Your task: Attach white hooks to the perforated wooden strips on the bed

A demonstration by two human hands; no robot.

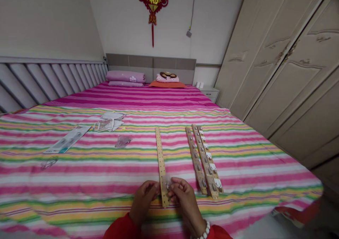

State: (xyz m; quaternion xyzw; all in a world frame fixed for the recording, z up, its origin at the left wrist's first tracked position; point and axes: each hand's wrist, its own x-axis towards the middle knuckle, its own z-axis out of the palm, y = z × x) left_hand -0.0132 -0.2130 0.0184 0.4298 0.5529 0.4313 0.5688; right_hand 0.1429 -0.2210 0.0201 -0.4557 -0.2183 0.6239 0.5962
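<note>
Two hook strips (204,159) at 1 o'clock look done; bare strip (160,150) not started, left hand (144,197) and right hand (183,193) pinching a clear bag (166,181).

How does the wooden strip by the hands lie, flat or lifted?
Flat: the wooden strip rests full length on the striped bedsheet, under the clear bag.
</note>
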